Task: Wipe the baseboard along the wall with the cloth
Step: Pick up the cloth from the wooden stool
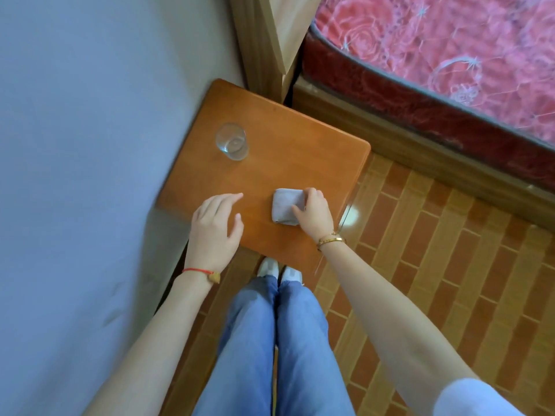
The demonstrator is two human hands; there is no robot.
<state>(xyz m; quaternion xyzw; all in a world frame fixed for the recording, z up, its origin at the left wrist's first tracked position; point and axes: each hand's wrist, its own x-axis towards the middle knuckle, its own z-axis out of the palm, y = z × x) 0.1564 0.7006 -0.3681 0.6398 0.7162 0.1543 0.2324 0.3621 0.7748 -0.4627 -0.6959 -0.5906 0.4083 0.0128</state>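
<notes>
A folded grey cloth (283, 205) lies on the orange wooden nightstand (288, 145), near its front edge. My right hand (313, 213) rests on the cloth's right side, fingers and thumb closed around its edge. My left hand (214, 226) hovers over the nightstand's front left corner, fingers spread, holding nothing. The pale wall (90, 145) runs down the left. Its foot shows as a dark strip (177, 280) beside my left wrist, and the baseboard there is mostly hidden.
An empty clear glass (232, 141) stands at the nightstand's back left. A bed with a red floral mattress (450, 70) and wooden frame (420, 151) fills the right. My legs and white shoes (279, 270) stand on the brick-pattern floor (435, 265).
</notes>
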